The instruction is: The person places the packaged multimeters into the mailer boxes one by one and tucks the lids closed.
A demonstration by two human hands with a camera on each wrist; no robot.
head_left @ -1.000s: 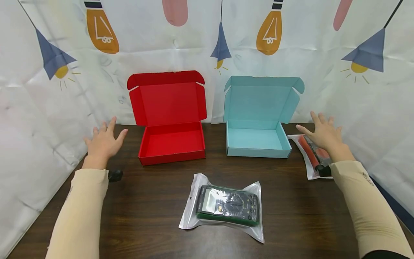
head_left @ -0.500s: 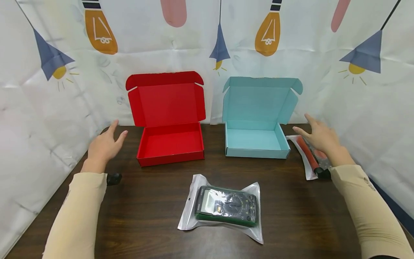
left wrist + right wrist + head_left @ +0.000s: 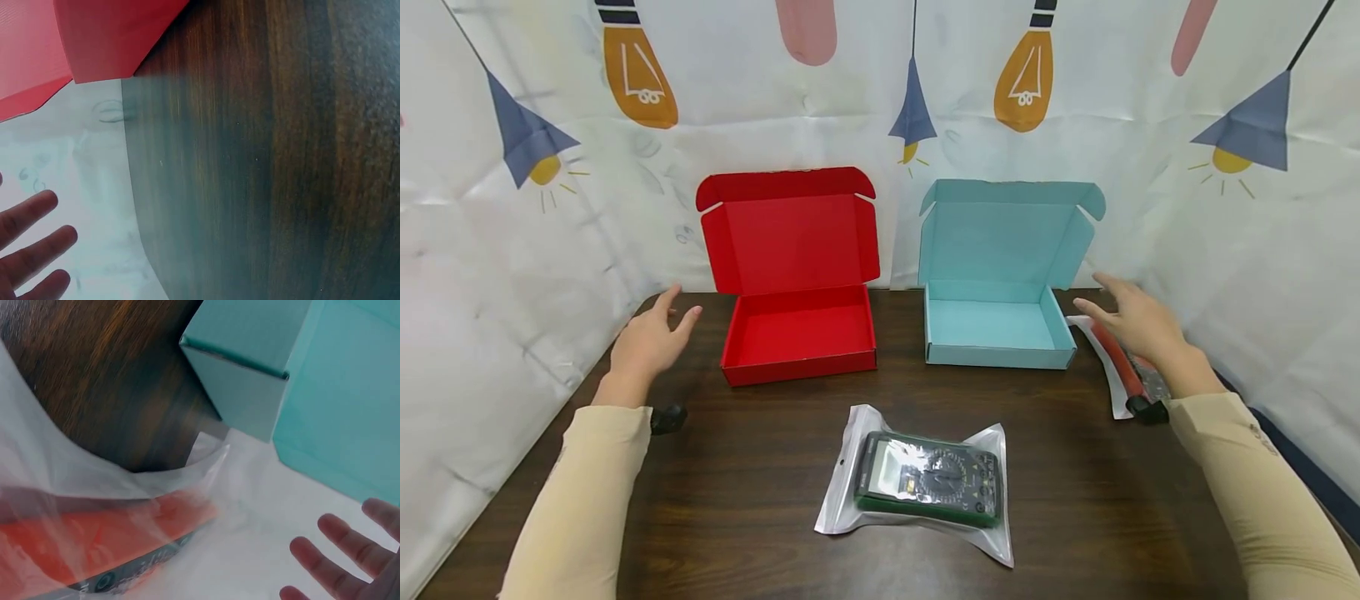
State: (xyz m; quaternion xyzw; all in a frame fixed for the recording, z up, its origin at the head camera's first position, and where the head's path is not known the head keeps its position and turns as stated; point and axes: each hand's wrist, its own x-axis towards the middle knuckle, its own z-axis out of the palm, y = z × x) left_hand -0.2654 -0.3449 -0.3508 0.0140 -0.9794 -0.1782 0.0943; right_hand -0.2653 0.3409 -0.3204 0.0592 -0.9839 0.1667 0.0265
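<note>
My left hand (image 3: pixel 646 343) hovers left of an open red cardboard box (image 3: pixel 797 367), fingers relaxed, touching nothing. Its spread fingers show in the left wrist view, apart from the red box flap (image 3: pixel 103 40). My right hand (image 3: pixel 1144 329) is over a plastic bag with a red-orange and dark item (image 3: pixel 1118 360), right of an open light-blue box (image 3: pixel 996 357). In the right wrist view the fingers (image 3: pixel 337 532) are loosely spread and hold nothing; the bagged orange item (image 3: pixel 94 540) lies beside them. Hand and wrist partly hide that bag in the head view.
A green-edged multimeter (image 3: pixel 928 477) in a clear and silver bag lies at the front middle of the dark wooden table (image 3: pixel 737 500). Both boxes stand with lids raised against a white printed curtain (image 3: pixel 842 125).
The spread fingers of both hands have drawn in and relaxed. The right hand has shifted slightly left and nearer the body. Boxes and bags stay put.
</note>
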